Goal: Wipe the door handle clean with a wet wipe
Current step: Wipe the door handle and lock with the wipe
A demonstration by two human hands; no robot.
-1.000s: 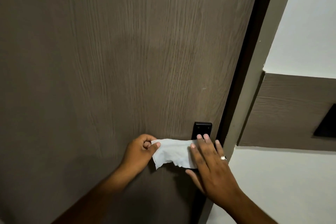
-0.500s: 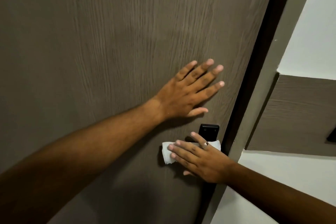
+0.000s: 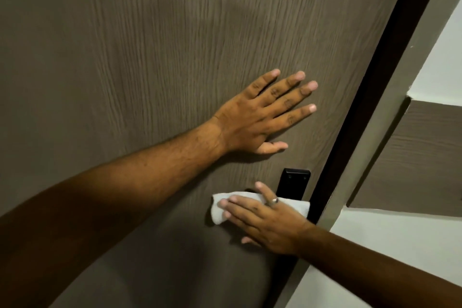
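Observation:
A white wet wipe [image 3: 220,210] is draped over the door handle, which it hides almost fully. Only the handle's black backplate [image 3: 293,182] shows above it, near the door's right edge. My right hand [image 3: 270,222], with a ring on one finger, lies over the wipe with its fingers wrapped across it, pressing it onto the handle. My left hand [image 3: 260,117] rests flat on the brown wood-grain door [image 3: 125,70], fingers spread, above and a little left of the backplate. It holds nothing.
A dark gap and a grey-brown door frame [image 3: 390,120] run diagonally along the door's right edge. Beyond it is a white wall [image 3: 375,245] with a brown wood-look panel [image 3: 420,162].
My left hand has let go of the wipe and moved up to lie flat on the door. My right hand has folded over the wipe on the handle. In the last half second little moved.

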